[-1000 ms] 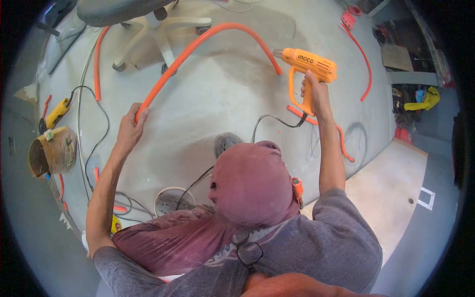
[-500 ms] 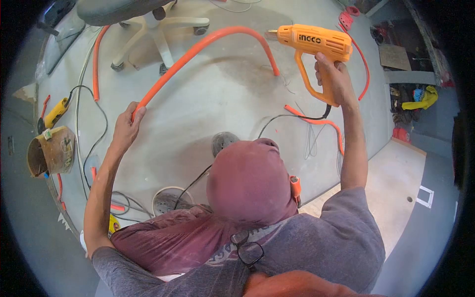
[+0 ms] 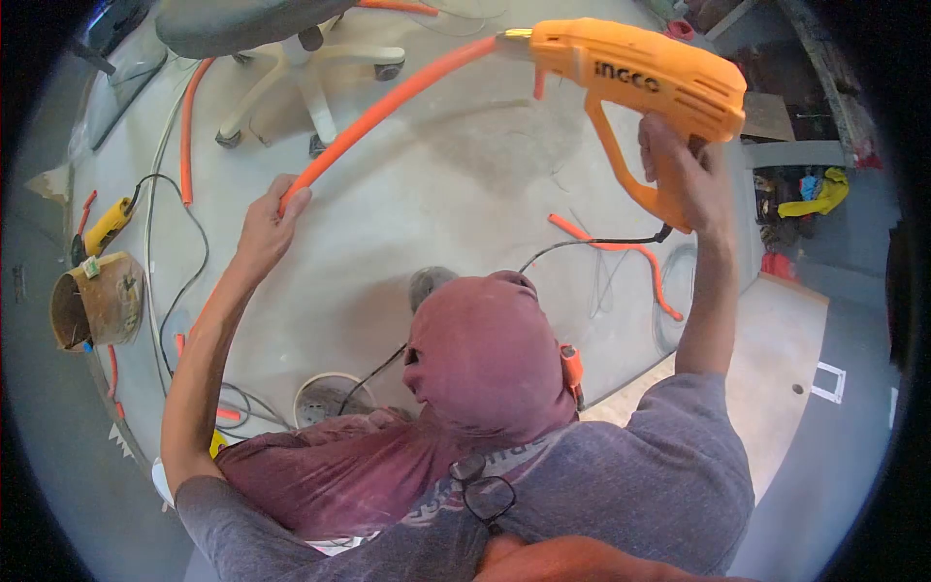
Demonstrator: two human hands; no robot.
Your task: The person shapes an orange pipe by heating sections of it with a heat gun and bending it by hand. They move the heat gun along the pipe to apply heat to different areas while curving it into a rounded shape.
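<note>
My left hand (image 3: pixel 271 221) is wrapped around the lower end of a bent orange conduit pipe (image 3: pixel 402 102), which arcs up and away to the right. My right hand (image 3: pixel 685 179) grips the handle of an orange Ingco heat gun (image 3: pixel 635 82), raised at upper right. The gun's metal nozzle (image 3: pixel 516 39) points left and overlaps the top of the pipe's bend in this view. Behind the gun, the pipe's far end hangs down, partly hidden. A black cord (image 3: pixel 592 241) runs from the gun's handle toward my knees (image 3: pixel 490 354), in maroon trousers.
A wheeled office chair (image 3: pixel 301 73) stands at the upper left. Orange pipe pieces (image 3: pixel 621 245) and loose wires lie on the floor. On the left are a cut plastic container (image 3: pixel 116 301) and a yellow tool (image 3: pixel 107 228). A pale board (image 3: pixel 766 339) lies at right.
The heat gun has risen and come nearer the camera, its nozzle now over the pipe's bend. My left hand and the pipe have shifted slightly up and right.
</note>
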